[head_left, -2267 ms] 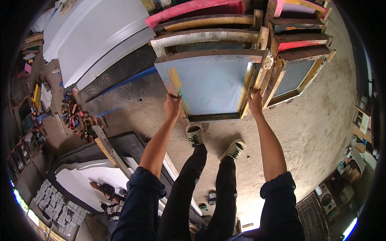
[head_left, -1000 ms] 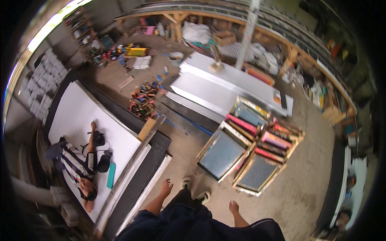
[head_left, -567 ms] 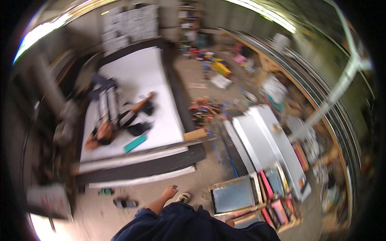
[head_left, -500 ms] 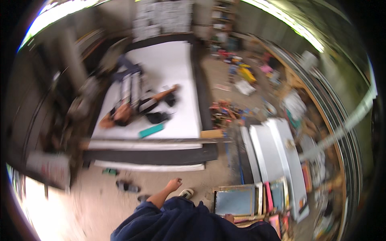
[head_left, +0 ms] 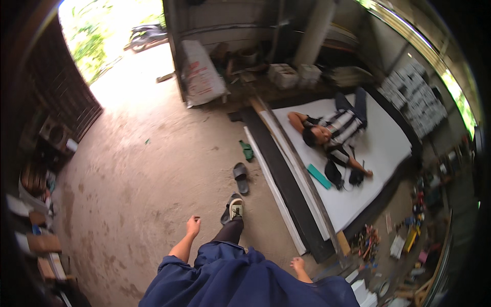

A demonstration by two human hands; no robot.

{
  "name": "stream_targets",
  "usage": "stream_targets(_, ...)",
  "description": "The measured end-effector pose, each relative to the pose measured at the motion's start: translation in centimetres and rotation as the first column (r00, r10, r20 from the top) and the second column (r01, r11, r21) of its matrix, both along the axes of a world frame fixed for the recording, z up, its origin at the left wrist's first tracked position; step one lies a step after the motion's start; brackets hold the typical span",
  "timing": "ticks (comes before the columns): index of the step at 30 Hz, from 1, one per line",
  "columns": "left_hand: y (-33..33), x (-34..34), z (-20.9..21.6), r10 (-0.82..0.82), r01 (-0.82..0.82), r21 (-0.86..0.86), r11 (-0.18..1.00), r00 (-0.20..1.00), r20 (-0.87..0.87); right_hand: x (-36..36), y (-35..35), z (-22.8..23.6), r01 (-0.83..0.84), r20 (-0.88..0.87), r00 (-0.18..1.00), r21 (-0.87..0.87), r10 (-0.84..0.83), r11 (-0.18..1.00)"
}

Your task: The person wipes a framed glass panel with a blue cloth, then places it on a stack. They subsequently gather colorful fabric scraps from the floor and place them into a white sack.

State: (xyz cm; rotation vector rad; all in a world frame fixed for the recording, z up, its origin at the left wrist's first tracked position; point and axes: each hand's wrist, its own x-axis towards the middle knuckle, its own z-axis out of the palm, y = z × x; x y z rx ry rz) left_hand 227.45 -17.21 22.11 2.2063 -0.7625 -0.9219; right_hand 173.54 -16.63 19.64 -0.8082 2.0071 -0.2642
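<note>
My left hand (head_left: 193, 225) hangs over the bare concrete floor, its fingers loosely bent and holding nothing. Lower and to the right, my right hand (head_left: 297, 264) is also free, with relaxed fingers near the end of a long white strip (head_left: 276, 193). Neither hand touches anything. Just ahead of me on the floor is a pair of dark slippers (head_left: 241, 178), one of them partly behind my shoe (head_left: 236, 209). A green piece (head_left: 246, 150) lies past them.
A person (head_left: 335, 128) lies on a large white sheet (head_left: 381, 128) to the right, beside a teal block (head_left: 319, 176) and black items. A metal bar (head_left: 302, 163) runs along its edge. Tools (head_left: 369, 240) clutter the lower right. A motorbike (head_left: 148, 37) stands outside the doorway.
My view has swung left toward the doorway, so the white sheet and the lying person now appear to the right. The framed panels have left the view. Both hands remain without an object.
</note>
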Motion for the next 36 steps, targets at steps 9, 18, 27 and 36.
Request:
stream_targets(9, 6.4, 8.9, -4.9, 0.328, -0.331, 0.234, 0.914, 0.943, 0.054, 24.6, -21.4, 0.4, -0.686, 0.035, 0.706, -0.213, 0.708, 0.695)
stream_targets(18, -15.4, 20.8, -6.2, 0.35, -0.339, 0.096, 0.936, 0.928, -0.132, 38.2, -38.5, 3.1, -0.782, -0.017, 0.623, 0.014, 0.782, 0.623)
stream_targets(27, -33.2, 32.3, 2.6, 0.12, -0.138, -0.102, 0.985, 0.978, -0.168, 50.3, -53.9, 4.0, -0.863, -0.22, 0.505, -0.166, 0.835, 0.478)
stream_targets(36, -36.5, 50.7, -1.6, 0.183, -0.181, 0.206, 0.962, 0.983, 0.008, 67.0, -70.3, -3.6, -0.763, -0.115, 0.644, -0.158, 0.756, 0.627)
